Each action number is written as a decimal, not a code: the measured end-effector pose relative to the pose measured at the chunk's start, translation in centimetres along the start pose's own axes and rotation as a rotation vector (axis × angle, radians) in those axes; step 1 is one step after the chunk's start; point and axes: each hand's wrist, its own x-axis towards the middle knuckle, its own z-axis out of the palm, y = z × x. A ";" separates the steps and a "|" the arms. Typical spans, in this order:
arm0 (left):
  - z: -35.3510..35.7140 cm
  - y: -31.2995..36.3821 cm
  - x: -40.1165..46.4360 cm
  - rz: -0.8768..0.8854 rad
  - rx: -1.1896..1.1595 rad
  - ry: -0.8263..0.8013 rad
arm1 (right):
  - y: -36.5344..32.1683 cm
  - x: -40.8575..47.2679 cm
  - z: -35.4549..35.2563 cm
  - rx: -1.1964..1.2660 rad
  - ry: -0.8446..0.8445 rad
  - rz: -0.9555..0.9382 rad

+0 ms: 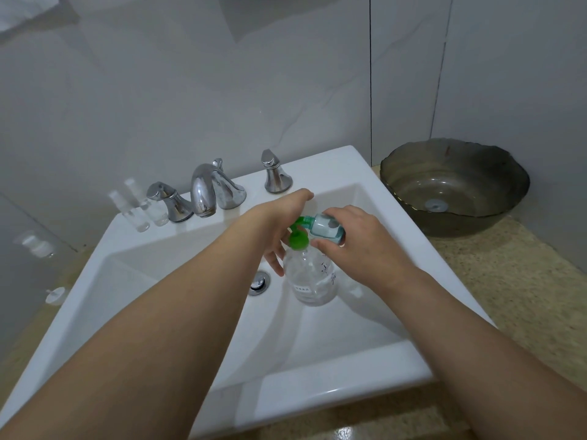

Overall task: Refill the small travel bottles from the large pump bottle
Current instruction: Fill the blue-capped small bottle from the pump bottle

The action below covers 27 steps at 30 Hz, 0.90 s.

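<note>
Refilling is under way over the white sink [320, 404]. Right hand [359, 246] grips one teal travel bottle [325, 229], tilted, mouth at the green pump head [298, 239]. Left hand [282, 223] rests on that pump, fingers loosely curved, large clear pump bottle [313, 277] beneath them. Teal bottle looks part filled. Two clear spray bottles [139, 211] stand beyond the fingers beside the faucet [203, 192], seemingly unfilled

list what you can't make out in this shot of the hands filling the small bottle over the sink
- Head view: whether liquid is flowing; the left hand covers the green pump head.
- How full the small teal travel bottle is; the right hand wraps it.
- Print on the large clear pump bottle: too small.
- The clear spray bottles beside the chrome tap: blurred, fill level unclear.
- Small white object left of the white sink: too blurred to identify.
</note>
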 end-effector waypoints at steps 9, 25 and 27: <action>2.0 -1.0 0.8 0.084 0.054 0.244 | 0.4 0.0 0.5 -0.040 -0.100 0.054; 0.2 -0.2 -0.1 0.020 0.023 0.039 | 0.1 0.1 0.2 0.018 -0.029 0.004; -0.2 0.2 -0.6 -0.004 0.024 -0.020 | 0.0 0.1 0.2 0.023 -0.006 -0.017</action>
